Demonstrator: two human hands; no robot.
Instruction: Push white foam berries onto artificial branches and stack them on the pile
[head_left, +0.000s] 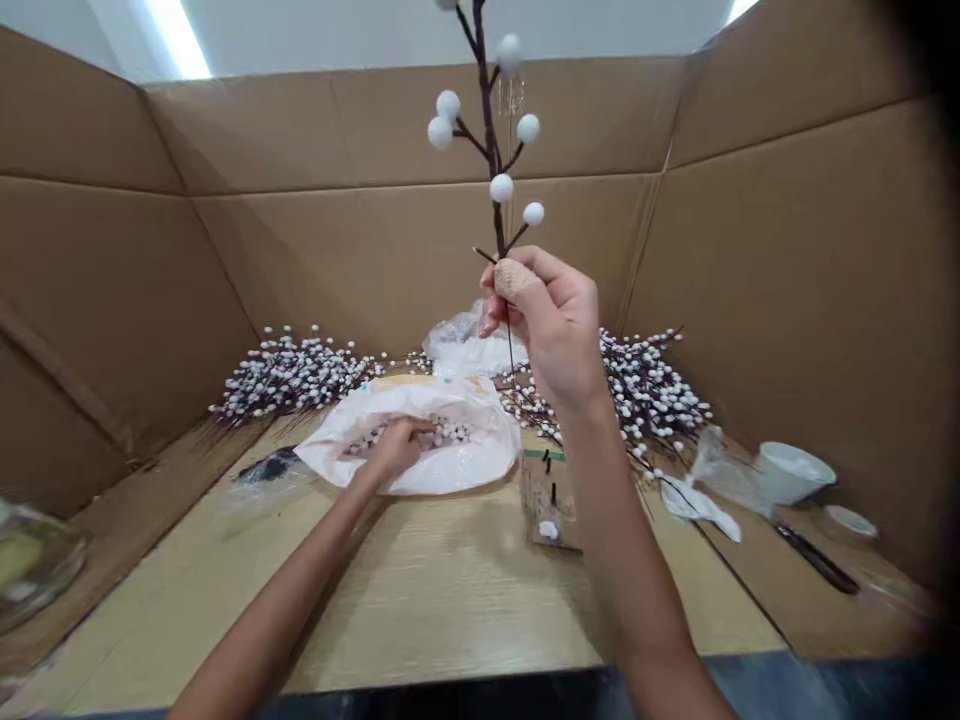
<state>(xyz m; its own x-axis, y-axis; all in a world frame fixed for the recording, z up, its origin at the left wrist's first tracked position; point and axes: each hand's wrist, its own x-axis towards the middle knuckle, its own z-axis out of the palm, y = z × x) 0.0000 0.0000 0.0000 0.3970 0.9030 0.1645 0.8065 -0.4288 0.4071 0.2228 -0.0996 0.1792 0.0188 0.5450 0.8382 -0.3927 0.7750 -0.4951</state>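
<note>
My right hand [551, 315] is raised, thumb and fingers pinched round the lower stem of an artificial berry branch [491, 140]. The branch stands upright, with a dark brown stem and several white balls on short twigs; its top runs out of view. One short twig beside my thumb has a bare tip. A beige wrap covers part of my thumb. My left hand [401, 447] reaches into the mouth of a white plastic bag [442, 478], among loose white balls [450, 431]. One of its fingers is stretched out; the other fingertips are hidden.
Finished-looking berry branches lie piled at the back left [292, 375] and right [649, 385]. A small cardboard block [536, 500] holds dark pegs. At the right are a white bowl [791, 472] and a dark-handled tool [817, 560]. Cardboard walls [405, 225] enclose the table.
</note>
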